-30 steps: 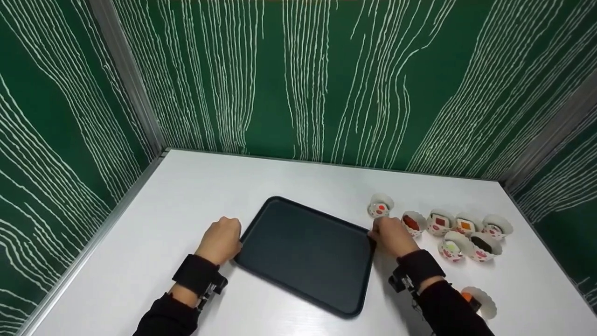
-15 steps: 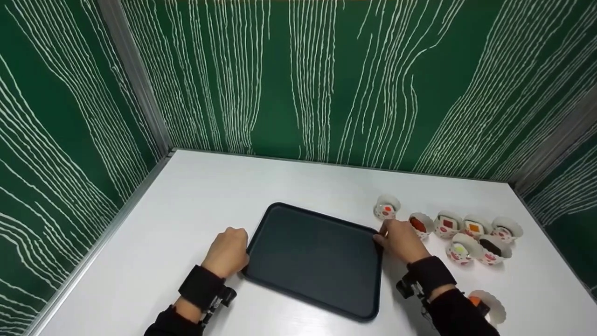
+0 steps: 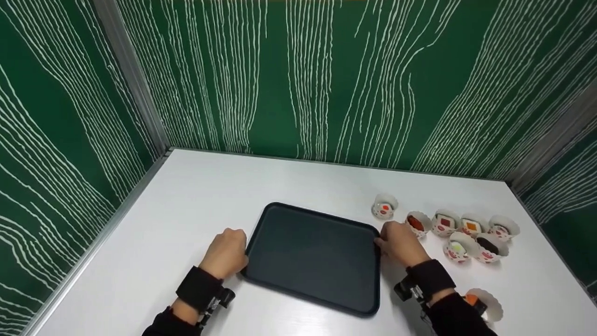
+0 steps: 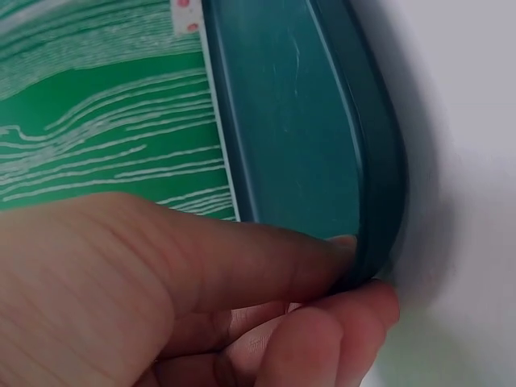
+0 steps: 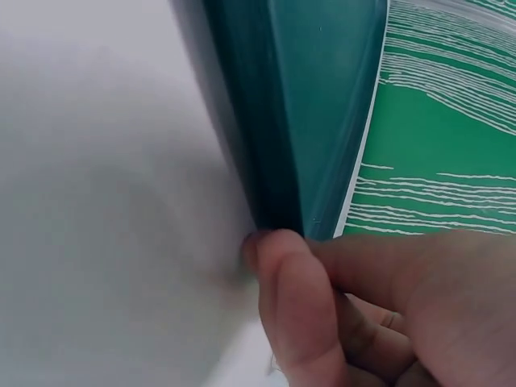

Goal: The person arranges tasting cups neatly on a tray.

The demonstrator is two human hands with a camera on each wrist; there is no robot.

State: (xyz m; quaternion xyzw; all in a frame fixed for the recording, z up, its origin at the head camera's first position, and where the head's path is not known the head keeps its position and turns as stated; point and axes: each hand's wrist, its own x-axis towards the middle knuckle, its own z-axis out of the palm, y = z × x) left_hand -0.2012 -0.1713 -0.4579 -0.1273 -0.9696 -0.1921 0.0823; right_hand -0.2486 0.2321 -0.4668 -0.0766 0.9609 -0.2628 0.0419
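Note:
A dark rectangular tray [image 3: 315, 259] lies at a slant on the white table, with nothing on it. My left hand [image 3: 225, 254] pinches its left rim; in the left wrist view the thumb is on the inner side of the tray [image 4: 298, 121] and the curled fingers are under the edge. At the opposite side, my right hand [image 3: 402, 242] pinches the right rim near the far corner. The right wrist view shows thumb and fingers of that hand [image 5: 322, 298] closed on the tray edge [image 5: 254, 121]. Fingertips beneath the rim are partly hidden.
Several paper cups with sushi-like pieces, among them a cup [image 3: 385, 206] behind the tray and a cup [image 3: 459, 247] in a cluster, stand to the right. Another cup [image 3: 485, 305] sits beside my right forearm. Green walls [image 3: 270, 93] with white lines enclose the table [image 3: 210, 186].
Since a second ago the tray has shifted slightly right and toward me and turned a little, with both hands holding its rims. Over the last half second it has hardly moved.

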